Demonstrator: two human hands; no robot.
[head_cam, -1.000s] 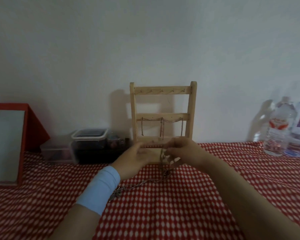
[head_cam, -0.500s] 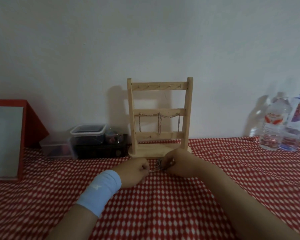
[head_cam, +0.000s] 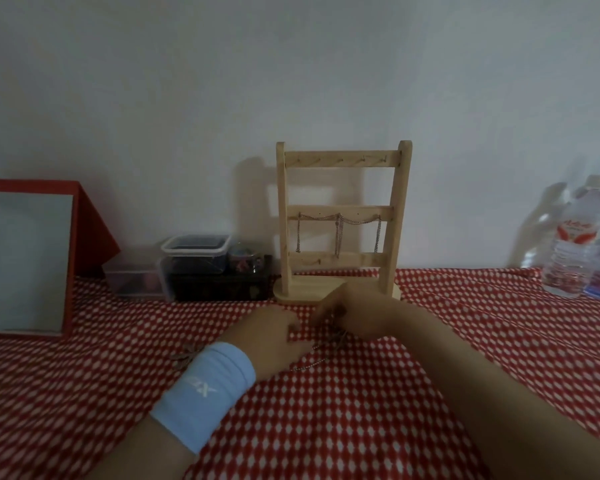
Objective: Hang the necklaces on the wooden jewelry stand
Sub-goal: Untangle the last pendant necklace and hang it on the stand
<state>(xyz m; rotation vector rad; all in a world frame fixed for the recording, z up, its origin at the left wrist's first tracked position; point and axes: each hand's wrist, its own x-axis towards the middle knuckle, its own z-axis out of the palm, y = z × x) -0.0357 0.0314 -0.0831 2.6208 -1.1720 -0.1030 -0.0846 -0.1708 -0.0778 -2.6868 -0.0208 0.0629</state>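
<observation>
A wooden jewelry stand (head_cam: 343, 157) with three rungs stands against the wall at the back of the table. Thin chains (head_cam: 340, 233) hang from hooks on its middle rung. Just in front of its base, my right hand (head_cam: 357, 318) pinches a thin necklace chain (head_cam: 336, 336) that trails down onto the cloth. My left hand (head_cam: 274, 336), with a light blue wristband (head_cam: 205, 393), lies curled on the cloth beside it; whether it holds the chain is hidden. Another piece of jewelry (head_cam: 186, 355) lies left of the wristband.
Red-and-white patterned cloth (head_cam: 343, 427) covers the table. Plastic containers (head_cam: 194, 254) and a dark box (head_cam: 222, 285) sit left of the stand. A red-framed board (head_cam: 25, 258) leans at far left. Water bottles (head_cam: 575, 244) stand at far right.
Both hands dropped from the stand's lower rung to the cloth in front of the base. The chain now trails below my right hand, and the hands are slightly further apart.
</observation>
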